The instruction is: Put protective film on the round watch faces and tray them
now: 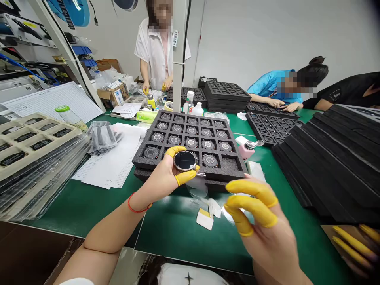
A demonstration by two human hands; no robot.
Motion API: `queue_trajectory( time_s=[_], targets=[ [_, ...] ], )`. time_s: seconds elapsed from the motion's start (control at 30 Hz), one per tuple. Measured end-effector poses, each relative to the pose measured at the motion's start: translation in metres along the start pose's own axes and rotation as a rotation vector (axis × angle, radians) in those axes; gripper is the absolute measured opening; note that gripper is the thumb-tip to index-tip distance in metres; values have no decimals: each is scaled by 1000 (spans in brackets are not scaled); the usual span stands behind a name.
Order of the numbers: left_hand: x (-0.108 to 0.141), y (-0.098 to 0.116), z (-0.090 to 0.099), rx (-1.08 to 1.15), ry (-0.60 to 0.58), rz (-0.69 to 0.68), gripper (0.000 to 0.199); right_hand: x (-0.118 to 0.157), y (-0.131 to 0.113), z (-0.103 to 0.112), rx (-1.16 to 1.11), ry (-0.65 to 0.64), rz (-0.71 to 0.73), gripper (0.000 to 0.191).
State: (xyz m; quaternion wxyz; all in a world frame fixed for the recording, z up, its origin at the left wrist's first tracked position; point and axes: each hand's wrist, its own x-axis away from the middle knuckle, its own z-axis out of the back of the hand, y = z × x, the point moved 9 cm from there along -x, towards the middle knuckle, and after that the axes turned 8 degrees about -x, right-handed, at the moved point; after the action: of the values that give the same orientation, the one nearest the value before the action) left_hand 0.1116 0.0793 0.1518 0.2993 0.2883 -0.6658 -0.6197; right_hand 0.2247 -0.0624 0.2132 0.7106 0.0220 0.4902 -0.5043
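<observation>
A round watch (185, 160) is held up by the left hand (166, 174). Its face is flat, dark and shiny, with a pale patch of light on it. A silver ring goes around the face. No strap can be seen on it.

The watch is pinched at its rim by the fingers of the left hand. One yellow-capped finger is bent around the top left of the rim, and another is laid along the bottom. The dark face is left bare between them. The watch is held over the front edge of a black foam tray (230, 163), where more round watches are kept in square holes.

The right hand (264, 221) is held up to the right of the watch, well apart from it. Its yellow-capped fingers are curled. Whether something is pinched there cannot be told, as clear, shiny stuff is seen behind them.

The back of the held watch is hidden. Part of the tray is covered by the left hand, and the right forearm is cut off at the bottom.
</observation>
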Motion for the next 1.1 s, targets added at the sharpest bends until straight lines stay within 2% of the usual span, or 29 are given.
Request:
queue_trajectory(
  time_s=[0.1,0.23,0.37,0.5,0.63,0.9,1.0,1.1],
  targets=[
    [1,-2,-7,20,-46,17,59,-2,9,9,16,39,-60,26],
    [6,-5,-13,109,-73,-3,59,-8,26,-13,105,-98,-103,39],
    [11,-4,-15,177,-96,-24,59,-8,27,-28,49,-131,-109,44],
    [21,-6,-18,96,-122,24,57,-4,19,-26,52,-94,-55,31],
    [36,-12,-15,48,-100,92,57,5,12,-35,69,-167,-53,20],
    [66,-21,-13,58,-89,108,53,30,-10,-54,146,-230,7,18],
    [73,-30,-7,51,-64,128,53,38,-26,-45,191,-156,19,22],
    [78,-46,5,51,-5,167,55,44,-44,-24,84,-72,18,27]
  ],
)
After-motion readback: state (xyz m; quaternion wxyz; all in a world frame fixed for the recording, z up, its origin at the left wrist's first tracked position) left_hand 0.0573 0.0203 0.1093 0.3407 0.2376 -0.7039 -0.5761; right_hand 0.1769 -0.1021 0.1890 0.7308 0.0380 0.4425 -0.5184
